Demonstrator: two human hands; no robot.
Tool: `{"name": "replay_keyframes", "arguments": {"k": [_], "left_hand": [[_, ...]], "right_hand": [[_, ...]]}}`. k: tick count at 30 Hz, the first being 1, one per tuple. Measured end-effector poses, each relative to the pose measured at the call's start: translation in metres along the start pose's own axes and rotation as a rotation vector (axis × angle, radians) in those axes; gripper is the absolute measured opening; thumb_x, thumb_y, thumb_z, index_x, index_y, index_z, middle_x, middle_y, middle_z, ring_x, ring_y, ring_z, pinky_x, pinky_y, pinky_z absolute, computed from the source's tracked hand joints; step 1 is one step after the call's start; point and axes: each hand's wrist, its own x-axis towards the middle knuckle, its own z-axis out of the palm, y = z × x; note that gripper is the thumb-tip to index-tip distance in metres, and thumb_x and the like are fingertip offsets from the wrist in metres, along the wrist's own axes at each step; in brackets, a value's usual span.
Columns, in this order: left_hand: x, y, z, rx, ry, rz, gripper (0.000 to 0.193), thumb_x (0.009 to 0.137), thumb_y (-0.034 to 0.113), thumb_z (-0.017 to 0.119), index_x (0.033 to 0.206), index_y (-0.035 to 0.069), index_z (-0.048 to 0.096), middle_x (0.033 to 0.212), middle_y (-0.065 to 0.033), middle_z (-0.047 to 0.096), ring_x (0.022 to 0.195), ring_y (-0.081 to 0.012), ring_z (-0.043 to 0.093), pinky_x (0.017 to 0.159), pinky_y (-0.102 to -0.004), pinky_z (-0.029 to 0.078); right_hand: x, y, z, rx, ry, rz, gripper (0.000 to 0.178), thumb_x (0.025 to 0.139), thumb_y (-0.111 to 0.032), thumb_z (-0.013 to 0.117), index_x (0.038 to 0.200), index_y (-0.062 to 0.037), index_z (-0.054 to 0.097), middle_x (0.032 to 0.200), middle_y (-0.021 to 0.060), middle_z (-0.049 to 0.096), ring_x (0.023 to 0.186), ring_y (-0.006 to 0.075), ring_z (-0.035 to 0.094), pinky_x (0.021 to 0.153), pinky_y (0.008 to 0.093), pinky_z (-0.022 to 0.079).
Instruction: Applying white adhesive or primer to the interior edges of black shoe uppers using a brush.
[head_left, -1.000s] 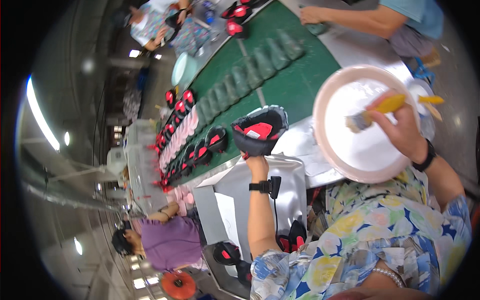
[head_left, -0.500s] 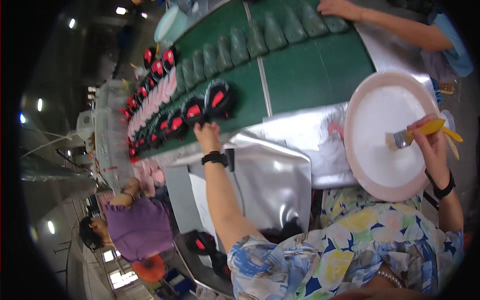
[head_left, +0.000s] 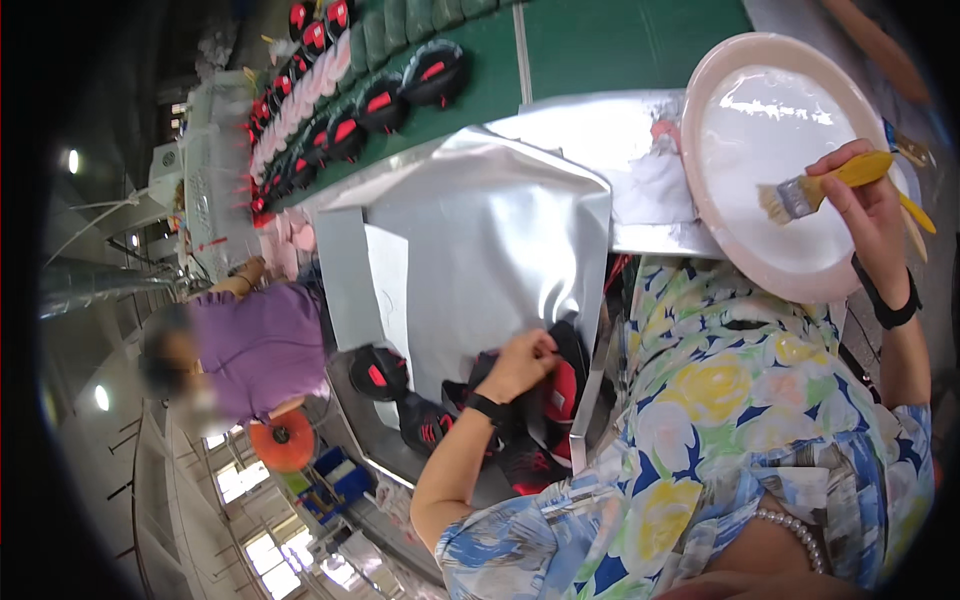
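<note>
My left hand [head_left: 520,364] is down in a metal-sided bin [head_left: 470,250], its fingers closed at the edge of a black shoe [head_left: 566,388] with a red inside. More black-and-red shoes [head_left: 428,424] lie heaped around and under that wrist. With my right hand [head_left: 868,205] I grip a paintbrush [head_left: 800,196] by its yellow handle. Its pale bristles hang over a round pinkish basin [head_left: 702,215] holding white liquid. Another yellow handle [head_left: 917,213] shows beyond my right fingers.
On the green conveyor [head_left: 610,50] stand rows of black-and-red shoes [head_left: 380,105], pink insole-like pieces [head_left: 300,98] and grey-green shoe-shaped pieces [head_left: 420,18]. A white cloth [head_left: 655,185] lies beside the basin. A person in purple [head_left: 255,345] works at left; another person's arm [head_left: 880,45] shows at upper right.
My left hand has moved from a shoe on the conveyor down into the bin. My view has tilted lower. The brush stays in my right hand over the basin.
</note>
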Motion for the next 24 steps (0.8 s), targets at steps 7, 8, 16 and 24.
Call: {"name": "replay_keyframes", "arguments": {"k": [7, 8, 16, 24], "left_hand": [[-0.007, 0.07, -0.008, 0.499, 0.418, 0.696, 0.062, 0.069, 0.006, 0.081, 0.127, 0.007, 0.057, 0.116, -0.0174, 0.06, 0.11, -0.0365, 0.057, 0.093, -0.041, 0.048], [-0.006, 0.068, -0.014, 0.445, 0.267, 0.658, 0.052, 0.071, 0.003, 0.079, 0.121, 0.008, 0.061, 0.111, -0.016, 0.062, 0.105, -0.0357, 0.06, 0.089, -0.0412, 0.049], [-0.036, 0.138, -0.119, 0.396, 0.658, 0.774, 0.032, 0.077, -0.016, 0.058, 0.098, 0.005, 0.067, 0.092, -0.0117, 0.061, 0.088, -0.029, 0.062, 0.08, -0.0325, 0.051], [0.045, 0.071, -0.12, 0.484, 0.938, 0.788, 0.037, 0.078, -0.018, 0.05, 0.103, 0.005, 0.063, 0.11, -0.0143, 0.059, 0.108, -0.03, 0.06, 0.089, -0.0364, 0.051]], "right_hand": [[-0.019, -0.001, -0.012, -0.075, 0.06, -0.05, 0.015, 0.094, -0.008, 0.064, 0.107, -0.0051, 0.058, 0.102, 0.0055, 0.061, 0.101, 0.0148, 0.062, 0.096, 0.03, 0.047], [-0.021, 0.002, -0.012, -0.09, 0.094, -0.068, 0.015, 0.094, -0.01, 0.065, 0.107, -0.0057, 0.058, 0.1, 0.0055, 0.062, 0.099, 0.0145, 0.062, 0.093, 0.0297, 0.048], [-0.023, 0.005, -0.013, -0.113, 0.09, -0.096, 0.016, 0.093, -0.012, 0.066, 0.105, -0.0052, 0.058, 0.098, 0.005, 0.063, 0.094, 0.0131, 0.063, 0.086, 0.0278, 0.051], [-0.014, 0.013, -0.012, -0.137, 0.012, -0.11, 0.015, 0.094, -0.012, 0.066, 0.103, -0.0027, 0.059, 0.097, 0.0053, 0.063, 0.09, 0.0121, 0.063, 0.081, 0.0262, 0.051]]}}
